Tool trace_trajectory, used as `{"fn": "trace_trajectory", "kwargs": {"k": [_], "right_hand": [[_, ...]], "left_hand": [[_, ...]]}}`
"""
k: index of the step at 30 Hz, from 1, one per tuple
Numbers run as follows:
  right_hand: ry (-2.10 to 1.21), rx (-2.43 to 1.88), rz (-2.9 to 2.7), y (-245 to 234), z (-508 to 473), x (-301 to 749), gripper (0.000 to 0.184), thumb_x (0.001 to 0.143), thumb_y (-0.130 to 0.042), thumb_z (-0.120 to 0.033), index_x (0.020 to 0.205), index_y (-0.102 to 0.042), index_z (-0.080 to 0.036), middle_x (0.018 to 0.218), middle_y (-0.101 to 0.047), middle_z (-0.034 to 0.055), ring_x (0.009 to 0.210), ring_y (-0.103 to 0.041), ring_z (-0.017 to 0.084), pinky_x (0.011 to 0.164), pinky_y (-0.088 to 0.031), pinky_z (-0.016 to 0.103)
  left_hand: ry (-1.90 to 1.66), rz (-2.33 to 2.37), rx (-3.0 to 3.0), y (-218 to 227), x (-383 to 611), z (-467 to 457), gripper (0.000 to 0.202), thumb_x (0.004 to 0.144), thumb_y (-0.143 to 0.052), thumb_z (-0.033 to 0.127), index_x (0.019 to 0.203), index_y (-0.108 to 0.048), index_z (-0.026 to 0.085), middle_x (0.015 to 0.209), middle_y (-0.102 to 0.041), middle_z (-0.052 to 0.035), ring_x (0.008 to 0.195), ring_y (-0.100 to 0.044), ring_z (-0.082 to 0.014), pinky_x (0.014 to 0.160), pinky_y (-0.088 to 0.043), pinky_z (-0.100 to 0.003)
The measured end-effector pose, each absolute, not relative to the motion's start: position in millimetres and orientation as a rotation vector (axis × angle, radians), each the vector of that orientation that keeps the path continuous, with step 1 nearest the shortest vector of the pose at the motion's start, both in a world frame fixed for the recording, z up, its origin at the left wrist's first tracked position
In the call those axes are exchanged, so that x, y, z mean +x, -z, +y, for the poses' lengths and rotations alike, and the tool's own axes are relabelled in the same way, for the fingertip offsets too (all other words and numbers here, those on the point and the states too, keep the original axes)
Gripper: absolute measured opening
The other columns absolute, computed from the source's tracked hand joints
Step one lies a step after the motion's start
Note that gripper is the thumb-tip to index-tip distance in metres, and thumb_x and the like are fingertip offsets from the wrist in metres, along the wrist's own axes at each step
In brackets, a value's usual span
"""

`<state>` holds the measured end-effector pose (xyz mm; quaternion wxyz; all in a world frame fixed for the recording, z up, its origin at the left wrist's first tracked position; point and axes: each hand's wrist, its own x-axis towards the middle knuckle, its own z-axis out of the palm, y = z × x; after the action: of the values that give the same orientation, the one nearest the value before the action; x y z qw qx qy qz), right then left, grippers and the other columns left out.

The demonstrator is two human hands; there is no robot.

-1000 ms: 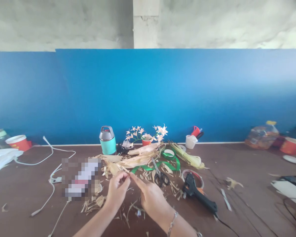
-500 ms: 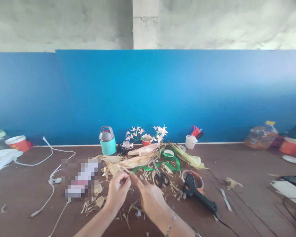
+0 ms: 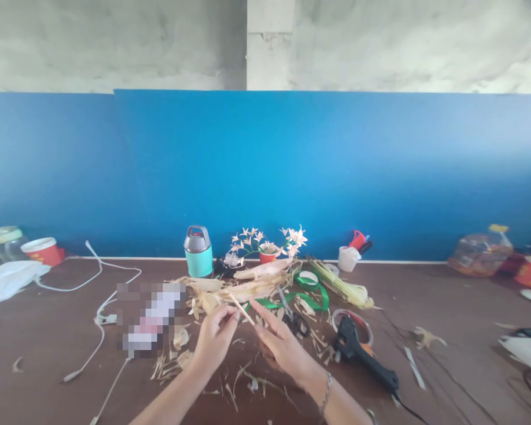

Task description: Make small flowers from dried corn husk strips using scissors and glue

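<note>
A thin, pale, straight piece (image 3: pixel 242 309), like a small stick or a rolled strip of husk, is held between the thumb and fingers of my right hand (image 3: pixel 279 342). It slants up and to the left. My left hand (image 3: pixel 218 333) is closed in a pinch close beside it; whatever is in that pinch is too small to make out. Green ribbon (image 3: pixel 287 301) and black-handled scissors (image 3: pixel 297 321) lie just beyond my right hand. Behind both hands are dried corn husks (image 3: pixel 252 288), with cut husk scraps (image 3: pixel 170 363) to the left of my left hand.
Pale flowers (image 3: pixel 294 237) stand by a red cup (image 3: pixel 268 255) at the back, near a turquoise flask (image 3: pixel 199 260). On the right lie a black glue gun (image 3: pixel 367 354), a tape roll (image 3: pixel 366 323) and a bundle of pale stalks (image 3: pixel 343 284). A white cable (image 3: pixel 101 319) runs along the left.
My right hand has drawn back to the right from my left, and the pale thin piece now shows between them. The whole view has shifted slightly.
</note>
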<state>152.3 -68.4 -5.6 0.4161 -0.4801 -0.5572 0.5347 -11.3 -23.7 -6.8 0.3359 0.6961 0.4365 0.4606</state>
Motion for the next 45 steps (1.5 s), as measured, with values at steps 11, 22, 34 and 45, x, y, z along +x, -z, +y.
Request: {"fn": "trace_trajectory", "kwargs": {"k": [11, 22, 34, 45], "right_hand": [[-1.378, -1.166, -1.503, 7, -66, 153, 0.043, 0.086, -0.038, -0.025, 0.128, -0.045, -0.027, 0.048, -0.041, -0.0082, 0.03, -0.037, 0.006, 0.032, -0.033, 0.017], [-0.362, -1.515, -2.156, 8, -76, 143, 0.079, 0.066, -0.036, 0.005, 0.138, -0.026, -0.029, 0.104, -0.061, 0.0079, 0.085, -0.063, 0.018, 0.071, -0.05, 0.026], [-0.341, -1.863, -2.039, 10, -65, 150, 0.069, 0.069, -0.034, 0.005, 0.133, -0.039, -0.023, 0.099, -0.062, 0.0126, 0.078, -0.064, 0.021, 0.067, -0.049, 0.028], [-1.635, -1.048, -1.16, 4, -69, 152, 0.062, 0.079, -0.053, -0.032, 0.136, -0.03, -0.026, 0.05, -0.027, -0.0098, 0.039, -0.018, 0.006, 0.03, -0.019, 0.012]], "left_hand": [[-1.159, 1.063, 1.792, 6, -7, -28, 0.021, 0.078, -0.05, 0.028, 0.063, -0.058, 0.016, 0.06, -0.051, 0.0018, 0.059, -0.046, -0.0132, 0.057, -0.037, -0.023], [-1.179, 1.17, 1.641, 24, -2, -28, 0.02, 0.075, -0.048, 0.028, 0.058, -0.049, 0.016, 0.054, -0.04, 0.0054, 0.051, -0.036, -0.0096, 0.049, -0.03, -0.02], [-1.273, 1.183, 1.811, 12, 0, -36, 0.022, 0.075, -0.049, 0.027, 0.057, -0.052, 0.017, 0.058, -0.05, 0.001, 0.057, -0.046, -0.0129, 0.055, -0.036, -0.022], [-1.19, 1.107, 1.768, 13, -3, -28, 0.019, 0.077, -0.048, 0.029, 0.068, -0.058, 0.017, 0.066, -0.057, -0.0008, 0.062, -0.051, -0.0151, 0.059, -0.04, -0.024]]}}
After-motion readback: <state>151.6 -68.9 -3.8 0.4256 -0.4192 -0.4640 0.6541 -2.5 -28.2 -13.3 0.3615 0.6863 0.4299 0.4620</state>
